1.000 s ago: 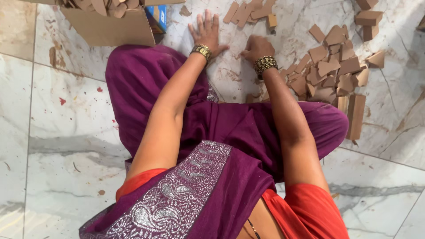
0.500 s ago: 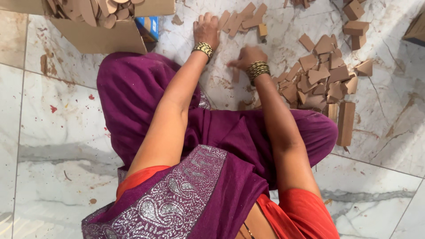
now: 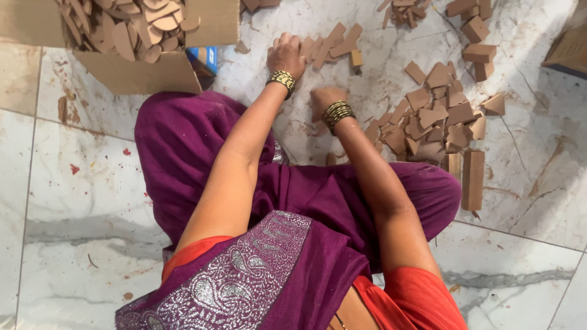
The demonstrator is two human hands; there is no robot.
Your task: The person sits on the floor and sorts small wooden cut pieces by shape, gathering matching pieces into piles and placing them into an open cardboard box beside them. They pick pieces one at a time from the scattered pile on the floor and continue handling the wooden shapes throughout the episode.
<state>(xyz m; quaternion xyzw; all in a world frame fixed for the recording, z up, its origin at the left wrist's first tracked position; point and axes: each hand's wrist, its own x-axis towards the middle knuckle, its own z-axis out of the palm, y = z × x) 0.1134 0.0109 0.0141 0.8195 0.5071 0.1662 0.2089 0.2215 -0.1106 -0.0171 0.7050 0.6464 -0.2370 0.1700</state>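
I sit cross-legged on a marble floor in a purple garment. My left hand, with a gold bangle at the wrist, lies palm down on the floor, its fingertips against a short row of flat brown cardboard pieces. My right hand, wearing several bangles, is curled into a loose fist just above the floor in front of my knees; anything inside it is hidden. A heap of brown cardboard pieces lies just right of that hand.
An open cardboard box full of brown offcuts stands at the upper left, with a small blue packet beside it. Stacked brown blocks and an upright stack sit on the right. Another box corner shows at far right.
The view has tilted, so the box and piles sit lower in frame. My left hand's spread fingers have drawn together at the row of pieces. My right hand stays curled.
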